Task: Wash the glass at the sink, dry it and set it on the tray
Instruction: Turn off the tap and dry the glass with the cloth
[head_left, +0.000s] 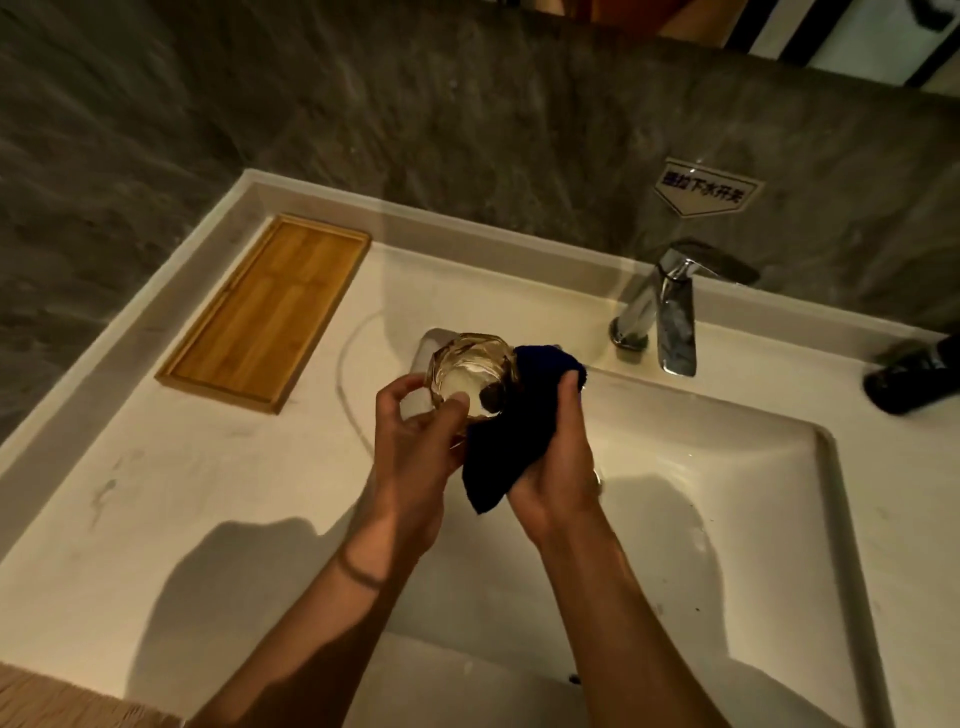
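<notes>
**Drying the glass over the basin**

Grey stone tiles back a white vanity top (171, 499), dimly lit, with the sink (769, 519) sunk into its right half and a chrome faucet (670, 317) at the rear. No water runs from it as far as I can see.

My left hand (410, 441) grips the glass (470, 371) with fingers curled round its side, mouth tipped toward me, held in the air above the basin's left edge. My right hand (558, 457) clutches a dark blue cloth (519, 426), thumb pinching it near the top, and presses it against the glass's right side. I judge this to be the drying step, with the placing not yet done.

The wooden tray (265, 312) lies on the counter, well to the left and bare.

Risks from here: the glass may be wet and slick, and my left grip covers only one side, so a hard rub from the cloth could twist it loose and drop it onto the hard top or into the basin. A damp base could also mark the tray.

A white sign (706, 189) on the wall above the faucet carries Chinese characters, too blurred for me to read with confidence. A dark object (909, 379) lies at the right edge; I cannot tell what it is.
</notes>
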